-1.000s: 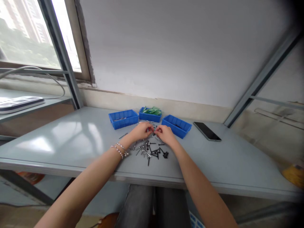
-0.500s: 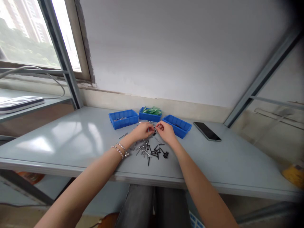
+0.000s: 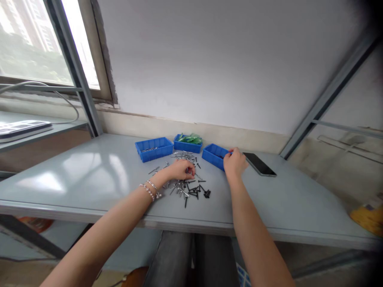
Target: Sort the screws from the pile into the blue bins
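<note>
My left hand (image 3: 183,170) hangs over a loose pile of silver screws (image 3: 180,188) on the table, its fingers curled together; whatever they hold is hidden. My right hand (image 3: 235,161) is at the right end of the right blue bin (image 3: 213,160), fingertips bent over its rim. Those fingers look closed, and I cannot make out anything in them. Dark contents lie partly hidden in that bin. Black screws (image 3: 196,192) are scattered on the near right of the pile, with more silver screws (image 3: 182,155) behind my left hand.
A left blue bin (image 3: 154,152) holds some silver pieces. The middle blue bin (image 3: 188,148) contains green packets (image 3: 190,138). A phone (image 3: 259,164) lies right of the bins. Metal posts (image 3: 88,107) stand at both sides, and a wall (image 3: 203,71) rises behind the table.
My right hand has moved right, from beside my left hand above the pile to the right blue bin. My left hand has stayed over the pile, shifting slightly nearer.
</note>
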`<state>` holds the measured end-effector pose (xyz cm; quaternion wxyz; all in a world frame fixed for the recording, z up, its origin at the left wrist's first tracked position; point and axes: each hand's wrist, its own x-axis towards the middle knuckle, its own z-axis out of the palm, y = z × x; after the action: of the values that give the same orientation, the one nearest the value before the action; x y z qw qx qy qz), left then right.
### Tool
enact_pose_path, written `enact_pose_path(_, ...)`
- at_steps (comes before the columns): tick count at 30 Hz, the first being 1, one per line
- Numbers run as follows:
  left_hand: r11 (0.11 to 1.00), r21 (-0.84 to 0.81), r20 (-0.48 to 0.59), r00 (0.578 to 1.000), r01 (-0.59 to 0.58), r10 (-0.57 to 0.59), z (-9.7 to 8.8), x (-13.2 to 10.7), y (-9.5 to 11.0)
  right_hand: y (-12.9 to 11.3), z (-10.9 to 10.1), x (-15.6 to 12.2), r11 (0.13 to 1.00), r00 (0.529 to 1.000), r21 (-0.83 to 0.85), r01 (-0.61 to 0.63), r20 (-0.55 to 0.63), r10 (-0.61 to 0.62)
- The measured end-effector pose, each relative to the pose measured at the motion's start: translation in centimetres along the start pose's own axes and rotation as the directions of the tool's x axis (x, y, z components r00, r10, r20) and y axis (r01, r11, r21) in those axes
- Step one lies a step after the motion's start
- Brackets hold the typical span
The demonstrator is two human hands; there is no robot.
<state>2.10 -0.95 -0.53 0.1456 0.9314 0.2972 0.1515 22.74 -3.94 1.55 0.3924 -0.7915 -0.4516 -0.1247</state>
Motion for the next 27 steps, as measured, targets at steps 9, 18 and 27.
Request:
enact_pose_path(9,0.996,0.054,0.001,0.997,0.075,-0.075,-0.5,-0.2,0.5,0.6,1.1,0.1,0.999,0.992,-0.054,-0.008,0.123,0.014)
enact_pose_path(18,0.986,0.073,0.083,0.984,0.151,-0.157,-1.1,-0.4,0.2,-0.6,0.8,-0.4,0.989,0.989,0.051,0.137,0.046,-0.139)
enact_pose_path(27,0.993,0.062,-0.019,0.995,0.102,-0.101,0.0,0.2,-0.4,-2.3,2.0,-1.8,0.762,0.795,0.552,0.339,0.264,-0.546)
